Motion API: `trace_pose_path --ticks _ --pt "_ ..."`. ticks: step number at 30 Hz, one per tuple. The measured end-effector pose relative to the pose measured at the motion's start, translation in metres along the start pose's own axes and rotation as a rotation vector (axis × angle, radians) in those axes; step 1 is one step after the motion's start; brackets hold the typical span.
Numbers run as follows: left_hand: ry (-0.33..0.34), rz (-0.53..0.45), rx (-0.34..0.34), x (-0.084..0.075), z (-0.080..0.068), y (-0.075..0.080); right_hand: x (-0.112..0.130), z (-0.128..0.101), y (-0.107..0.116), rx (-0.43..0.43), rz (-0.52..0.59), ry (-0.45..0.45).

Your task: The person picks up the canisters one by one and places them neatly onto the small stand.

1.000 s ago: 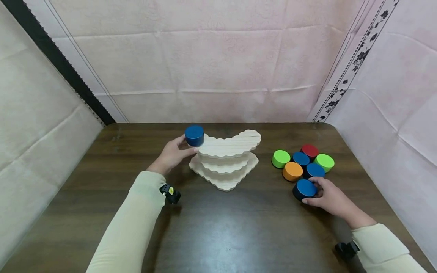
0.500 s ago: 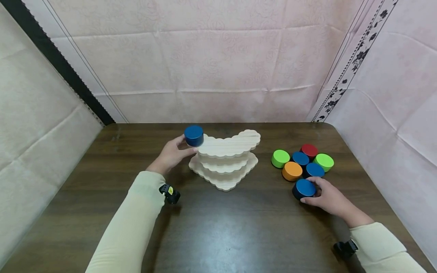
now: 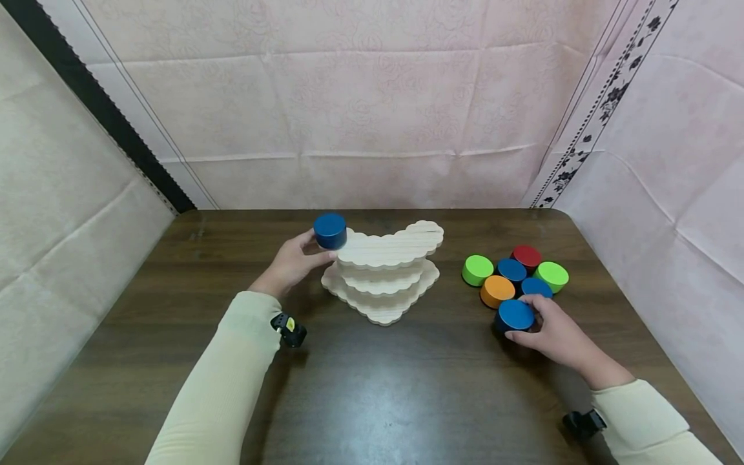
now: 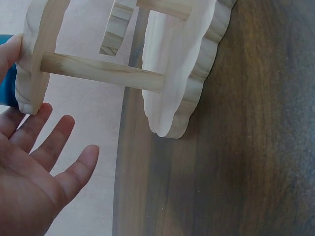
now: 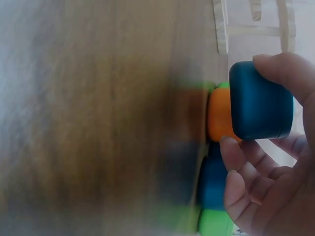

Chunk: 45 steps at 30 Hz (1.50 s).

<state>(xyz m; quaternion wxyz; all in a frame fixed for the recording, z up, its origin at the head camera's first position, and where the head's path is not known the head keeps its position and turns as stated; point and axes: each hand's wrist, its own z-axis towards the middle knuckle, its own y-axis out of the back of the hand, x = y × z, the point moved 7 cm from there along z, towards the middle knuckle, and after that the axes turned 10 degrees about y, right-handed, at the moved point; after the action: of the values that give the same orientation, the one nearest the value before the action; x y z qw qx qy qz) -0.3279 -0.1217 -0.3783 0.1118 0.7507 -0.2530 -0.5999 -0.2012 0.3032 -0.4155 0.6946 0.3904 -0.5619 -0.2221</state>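
At the left end of the top tier of a pale wooden three-tier stand [image 3: 395, 250] is a blue round tin [image 3: 330, 231]. My left hand [image 3: 290, 263] holds this tin between thumb and fingers, and in the left wrist view [image 4: 47, 182] the other fingers spread beside the board's edge. Over on the right, my right hand [image 3: 560, 336] pinches a second blue round tin [image 3: 515, 315] with thumb and forefinger. The right wrist view shows that tin [image 5: 261, 101] raised off the wood, in front of an orange tin [image 5: 221, 115].
Behind the right hand, several tins stand close together: orange [image 3: 497, 292], light green [image 3: 478, 270], red [image 3: 527, 257] and blue [image 3: 512, 270] among them. The dark wooden table [image 3: 378, 394] meets pale cloth hangings [image 3: 372, 129] at its back and sides.
My right hand has lifted its blue tin slightly and shifted it a little left and away from me. The left hand and its tin have stayed put.
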Motion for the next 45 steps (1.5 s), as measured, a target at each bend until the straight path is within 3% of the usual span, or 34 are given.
trace_pose_path --ticks 8,16,39,45 --pt "-0.006 -0.014 0.003 0.001 0.0 0.0 0.02 0.004 0.003 -0.039 -0.04 0.03" --pt "-0.007 -0.008 0.002 0.001 0.0 0.0 0.038 0.013 0.005 -0.067 -0.014 0.05" --pt "0.009 -0.027 0.0 0.001 -0.003 -0.001 0.103 0.07 0.011 -0.08 0.084 0.089" --pt "-0.001 -0.026 -0.001 0.0 -0.003 -0.001 0.125 0.091 0.008 -0.085 0.102 0.149"
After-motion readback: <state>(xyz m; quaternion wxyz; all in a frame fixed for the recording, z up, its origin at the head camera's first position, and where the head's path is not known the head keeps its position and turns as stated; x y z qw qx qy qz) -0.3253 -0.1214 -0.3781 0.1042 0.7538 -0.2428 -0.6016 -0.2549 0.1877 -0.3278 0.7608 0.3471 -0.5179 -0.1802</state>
